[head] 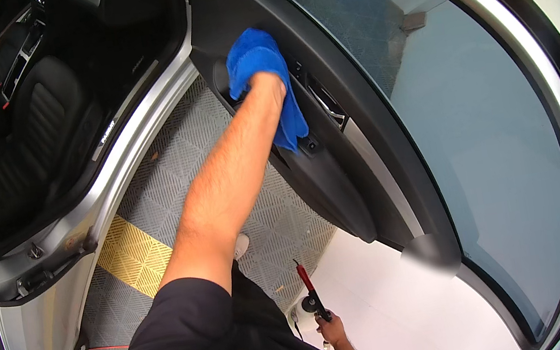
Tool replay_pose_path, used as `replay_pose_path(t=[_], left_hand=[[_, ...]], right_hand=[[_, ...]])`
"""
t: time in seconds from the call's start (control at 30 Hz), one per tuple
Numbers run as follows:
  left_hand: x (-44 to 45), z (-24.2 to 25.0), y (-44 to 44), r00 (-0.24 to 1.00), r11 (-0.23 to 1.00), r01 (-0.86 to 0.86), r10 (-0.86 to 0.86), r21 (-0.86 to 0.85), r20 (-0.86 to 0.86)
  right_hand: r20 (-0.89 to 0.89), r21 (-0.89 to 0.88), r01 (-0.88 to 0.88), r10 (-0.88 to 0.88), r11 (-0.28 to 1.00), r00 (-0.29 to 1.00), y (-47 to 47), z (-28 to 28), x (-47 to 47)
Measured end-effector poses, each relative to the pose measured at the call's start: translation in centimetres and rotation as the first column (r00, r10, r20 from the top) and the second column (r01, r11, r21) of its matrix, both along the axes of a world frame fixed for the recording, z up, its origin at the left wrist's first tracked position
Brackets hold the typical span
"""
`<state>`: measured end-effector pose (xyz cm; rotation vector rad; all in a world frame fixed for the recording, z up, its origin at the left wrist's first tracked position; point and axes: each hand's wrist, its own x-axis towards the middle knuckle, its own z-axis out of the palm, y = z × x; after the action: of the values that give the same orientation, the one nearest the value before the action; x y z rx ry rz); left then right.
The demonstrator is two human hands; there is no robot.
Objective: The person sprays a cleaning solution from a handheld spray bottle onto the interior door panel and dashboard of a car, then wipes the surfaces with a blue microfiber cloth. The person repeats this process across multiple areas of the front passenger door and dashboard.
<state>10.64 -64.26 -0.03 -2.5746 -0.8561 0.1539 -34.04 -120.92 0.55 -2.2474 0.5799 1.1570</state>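
A blue microfibre cloth [253,58] covers my left hand [268,82], which reaches out to the black inner panel [335,177] of an open car door. The cloth drapes over my fingers and hides them, and one end hangs down over the armrest near a switch [311,144]. Beside the cloth is the chrome inner door handle [328,107]. Low on the right, my right hand [330,327] grips a red-and-black spray cleaning gun [308,286] with a thin tip pointing away from me. A whitish container [297,312] shows beside the gun.
At left lie the car's door sill [136,101], bearing writing, and a black seat [38,120]. Another car door [35,329] stands behind it. The door's window glass [480,88] curves along the right. Grey floor tiles [185,129] include a yellow section [133,253]. A red line [107,348] crosses the floor.
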Motion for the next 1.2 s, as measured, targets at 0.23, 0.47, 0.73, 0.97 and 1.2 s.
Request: replay_pose_path(t=[0.23,0.47,0.73,0.97,1.2], left_hand=[[-3.3,7.1,-5.8,0.978,0.944,-0.128,0.171,-0.303,0.118],[-0.1,2.9,-2.2,0.632,0.674,0.048,0.551,-0.737,0.545],[-4.0,6.0,-9.1,0.967,0.998,0.043,-0.031,0.042,-0.253],[-11.8,12.1,-15.1,0.862,0.850,0.499,-0.506,-0.168,0.004],[-11.1,1.9,-9.0,0.484,0.595,0.795,-0.500,-0.122,0.718]], right_hand=[[0.044,0.067,0.015,-0.018,0.998,0.999,2.2,-0.4,0.0],[0.037,0.042,0.044,-0.045,0.998,0.998,1.6,-0.2,0.3],[0.045,0.036,0.032,-0.034,0.999,0.998,1.0,-1.0,-0.7],[0.087,-0.011,-0.184,0.184,0.983,0.979,-2.2,-3.1,-1.5],[0.193,0.048,-0.183,0.171,0.982,0.966,-2.9,-4.2,-3.6]])
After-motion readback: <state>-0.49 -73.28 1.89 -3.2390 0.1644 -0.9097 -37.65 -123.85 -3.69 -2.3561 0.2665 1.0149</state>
